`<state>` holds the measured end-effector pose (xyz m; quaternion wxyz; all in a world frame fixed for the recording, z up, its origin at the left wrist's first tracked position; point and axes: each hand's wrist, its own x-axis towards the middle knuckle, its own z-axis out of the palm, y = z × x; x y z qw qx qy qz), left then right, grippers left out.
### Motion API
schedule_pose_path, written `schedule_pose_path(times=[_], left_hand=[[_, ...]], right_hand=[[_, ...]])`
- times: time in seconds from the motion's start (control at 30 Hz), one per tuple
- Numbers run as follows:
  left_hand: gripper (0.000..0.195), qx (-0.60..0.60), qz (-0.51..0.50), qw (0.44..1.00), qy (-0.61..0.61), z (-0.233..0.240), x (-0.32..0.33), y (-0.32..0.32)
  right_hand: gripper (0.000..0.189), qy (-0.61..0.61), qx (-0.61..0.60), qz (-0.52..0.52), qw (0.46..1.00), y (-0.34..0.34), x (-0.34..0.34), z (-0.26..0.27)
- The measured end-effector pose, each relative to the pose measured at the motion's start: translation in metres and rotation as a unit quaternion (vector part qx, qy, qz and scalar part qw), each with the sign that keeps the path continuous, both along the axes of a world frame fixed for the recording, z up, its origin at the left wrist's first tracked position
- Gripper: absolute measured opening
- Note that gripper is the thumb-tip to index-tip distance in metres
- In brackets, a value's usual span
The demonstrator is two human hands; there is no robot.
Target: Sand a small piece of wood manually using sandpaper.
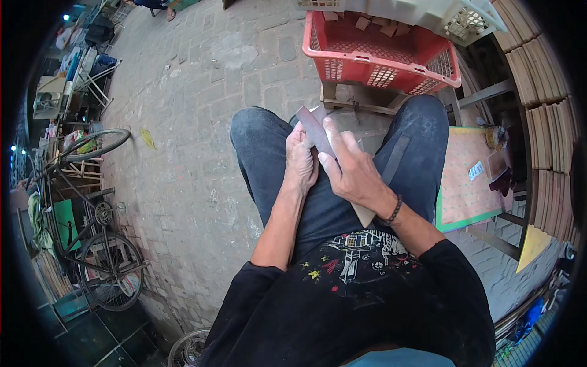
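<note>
A flat greyish-purple strip (pixel 315 130), which looks like sandpaper, stands tilted between my hands above my lap. My left hand (pixel 300 158) is curled against its left edge, the fingers mostly hidden behind it. On the other side my right hand (pixel 355 169) grips the strip, with the thumb low on its face and the index finger stretched along its right edge. A pale corner shows behind the strip's top; whether it belongs to a separate piece cannot be told. Below my right wrist, a pale flat wooden piece (pixel 363 215) lies on my lap, partly covered by the forearm.
Beyond my right knee a red plastic crate (pixel 380 69) with small wooden pieces rests on a wooden stand. A low pink board (pixel 472 183) with a tin (pixel 495 136) is at right, beside stacked wooden boards (pixel 550 137). A bicycle (pixel 103 215) stands left on the paving.
</note>
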<state>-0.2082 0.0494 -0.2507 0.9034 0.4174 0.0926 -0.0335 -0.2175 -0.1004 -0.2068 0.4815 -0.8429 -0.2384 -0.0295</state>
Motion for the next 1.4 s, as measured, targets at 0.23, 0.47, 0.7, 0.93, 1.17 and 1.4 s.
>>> schedule_pose_path(times=[0.23,0.47,0.7,0.93,1.17,1.4], left_hand=[[0.049,-0.048,0.013,0.999,-0.014,-0.001,0.002,-0.003],[0.052,-0.021,0.029,0.999,0.007,0.007,0.003,-0.009],[0.037,0.005,0.037,0.999,0.001,0.008,0.003,-0.012],[0.03,-0.016,0.044,0.999,0.005,-0.008,-0.001,-0.003],[0.034,-0.01,0.036,0.999,-0.014,-0.004,0.003,-0.01],[0.03,-0.013,0.064,0.996,-0.054,-0.005,0.003,-0.011]], right_hand=[[0.063,0.006,-0.015,-0.039,0.999,0.007,0.004,-0.003],[0.061,0.042,-0.006,-0.092,0.995,-0.001,0.032,-0.021],[0.057,0.032,0.018,-0.068,0.997,-0.003,0.011,-0.005],[0.061,0.02,-0.005,-0.018,1.0,-0.001,0.004,-0.004],[0.061,0.067,-0.015,-0.083,0.994,-0.001,0.03,-0.016],[0.062,0.033,0.027,-0.072,0.996,0.003,0.03,-0.015]])
